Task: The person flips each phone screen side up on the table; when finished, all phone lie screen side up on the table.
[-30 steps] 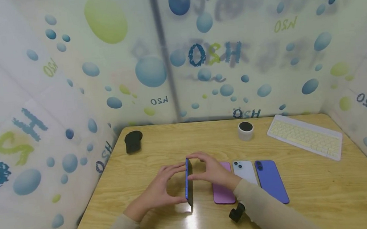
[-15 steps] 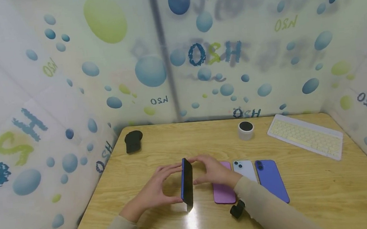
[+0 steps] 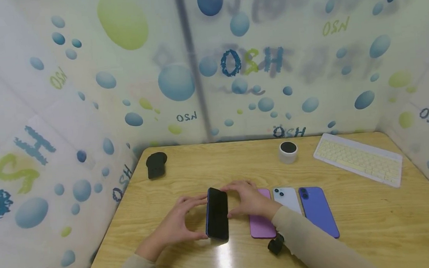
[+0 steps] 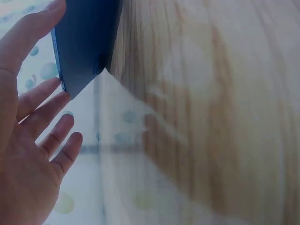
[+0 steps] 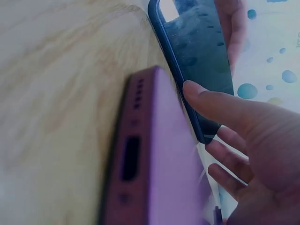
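Note:
A smartphone [image 3: 217, 214] with a dark screen and a blue frame is held tilted over the table, its screen turned towards the right and upward. My left hand [image 3: 174, 222] grips it on the left side, thumb at the near corner and forefinger at the far one. Its blue back [image 4: 86, 42] shows in the left wrist view. From the right, my right hand [image 3: 251, 199] holds the same phone, with the thumb on its edge and other fingers around the far end. A pink-purple phone [image 3: 261, 225] lies face down beneath my right wrist.
A pale blue phone [image 3: 287, 198] and a violet-blue phone [image 3: 318, 212] lie face down in a row to the right. Further back are a black object [image 3: 157, 165], a white cylinder with a dark top [image 3: 288, 153] and a white keyboard [image 3: 358, 159] on the wooden table [image 3: 391, 229].
The phone has turned from nearly edge-on to showing its screen, tipping over to the left. My left hand has shifted slightly left with it; the right thumb has moved along to its right edge.

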Tool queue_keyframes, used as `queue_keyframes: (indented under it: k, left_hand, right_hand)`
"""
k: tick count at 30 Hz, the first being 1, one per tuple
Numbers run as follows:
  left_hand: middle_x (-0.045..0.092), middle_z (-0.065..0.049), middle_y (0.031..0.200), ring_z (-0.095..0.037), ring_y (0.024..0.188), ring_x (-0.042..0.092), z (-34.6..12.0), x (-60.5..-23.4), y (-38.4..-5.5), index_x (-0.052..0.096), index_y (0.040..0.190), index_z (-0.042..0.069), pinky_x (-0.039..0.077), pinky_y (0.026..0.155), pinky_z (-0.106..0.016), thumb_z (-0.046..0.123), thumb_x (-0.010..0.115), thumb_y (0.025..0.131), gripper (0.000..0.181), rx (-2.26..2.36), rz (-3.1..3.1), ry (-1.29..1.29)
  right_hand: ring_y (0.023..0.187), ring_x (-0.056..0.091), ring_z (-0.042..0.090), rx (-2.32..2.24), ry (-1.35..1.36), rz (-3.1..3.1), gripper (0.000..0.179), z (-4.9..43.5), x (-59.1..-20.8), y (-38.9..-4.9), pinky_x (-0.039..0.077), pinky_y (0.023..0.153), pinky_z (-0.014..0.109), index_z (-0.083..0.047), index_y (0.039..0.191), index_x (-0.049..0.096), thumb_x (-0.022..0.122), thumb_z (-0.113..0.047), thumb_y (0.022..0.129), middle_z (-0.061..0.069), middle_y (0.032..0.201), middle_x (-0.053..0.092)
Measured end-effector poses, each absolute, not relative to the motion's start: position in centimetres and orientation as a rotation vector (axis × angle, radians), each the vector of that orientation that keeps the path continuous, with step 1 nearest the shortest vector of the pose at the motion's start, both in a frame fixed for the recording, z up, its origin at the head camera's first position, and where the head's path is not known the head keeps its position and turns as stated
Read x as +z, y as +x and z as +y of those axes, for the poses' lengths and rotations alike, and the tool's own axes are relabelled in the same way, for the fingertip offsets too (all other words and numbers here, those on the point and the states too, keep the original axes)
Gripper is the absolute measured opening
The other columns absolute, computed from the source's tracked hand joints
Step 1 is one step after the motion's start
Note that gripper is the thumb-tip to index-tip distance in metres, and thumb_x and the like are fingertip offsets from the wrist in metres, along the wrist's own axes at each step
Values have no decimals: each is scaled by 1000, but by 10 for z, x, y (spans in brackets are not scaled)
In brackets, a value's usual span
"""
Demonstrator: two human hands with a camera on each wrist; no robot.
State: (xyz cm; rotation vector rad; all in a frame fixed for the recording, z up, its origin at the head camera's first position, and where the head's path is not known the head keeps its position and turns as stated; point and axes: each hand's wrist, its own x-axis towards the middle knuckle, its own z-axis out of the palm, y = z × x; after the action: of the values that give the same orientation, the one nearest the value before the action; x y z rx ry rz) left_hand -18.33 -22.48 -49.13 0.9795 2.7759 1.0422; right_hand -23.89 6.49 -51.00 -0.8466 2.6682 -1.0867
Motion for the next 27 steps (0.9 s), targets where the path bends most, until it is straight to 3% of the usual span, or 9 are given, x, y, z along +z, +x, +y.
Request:
queue_keyframes:
  k: [5, 13, 27]
  left_hand:
    - [52, 8, 156, -11, 125, 45, -225, -493, -185, 58, 147, 23, 47, 102, -47, 51, 96, 65, 94, 999, 2804, 962]
    - [56, 2, 154, -29, 133, 46, -227, -494, -186, 61, 144, 25, 29, 104, -60, 50, 98, 62, 93, 915, 2872, 988]
    - [60, -1, 150, -28, 131, 48, -226, -497, -187, 66, 139, 18, 29, 102, -57, 50, 98, 58, 92, 700, 2926, 1013]
  right_hand:
    - [139, 51, 30, -1053, -860, 2686, 79, 65, -511, -241, 16, 119, 65, -22, 141, 63, 96, -34, 70, 3, 142, 63]
    - [142, 48, 30, -1026, -842, 2678, 79, 64, -512, -240, 12, 120, 68, -26, 142, 62, 95, -38, 71, 2, 145, 60]
    - [138, 52, 26, -1011, -879, 2654, 76, 67, -513, -244, 11, 120, 68, -18, 141, 65, 94, -36, 73, 3, 142, 60]
